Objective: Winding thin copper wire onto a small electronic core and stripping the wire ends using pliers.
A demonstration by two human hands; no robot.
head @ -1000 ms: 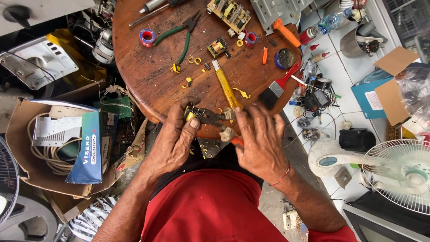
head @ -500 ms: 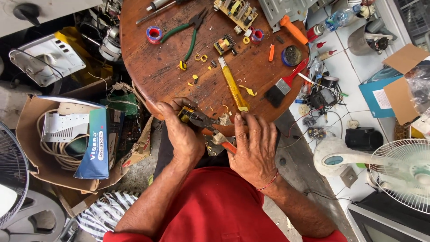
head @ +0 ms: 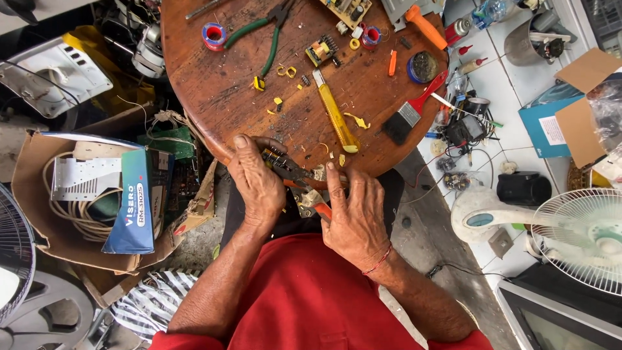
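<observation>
Both my hands meet at the near edge of a round wooden table (head: 214, 97). My left hand (head: 258, 183) grips a small dark electronic part with yellow bits (head: 272, 155) against the table edge. In my right hand (head: 355, 217) is a pair of orange-handled pliers (head: 310, 191), whose dark jaws reach toward that part. A yellow utility knife (head: 335, 115) lies on the table just beyond my hands, with yellow scraps (head: 356, 120) scattered around it.
On the table lie green-handled pliers (head: 271, 39), solder spools (head: 213, 34), a small circuit board (head: 343, 9), a red-handled brush (head: 414, 105) and an orange-handled tool (head: 424, 26). A cardboard box with cables (head: 84, 188) sits left. A white fan (head: 570, 236) stands right.
My hands have drawn closer together at the table edge, and the pliers' jaws have moved up to the part. The view has shifted slightly.
</observation>
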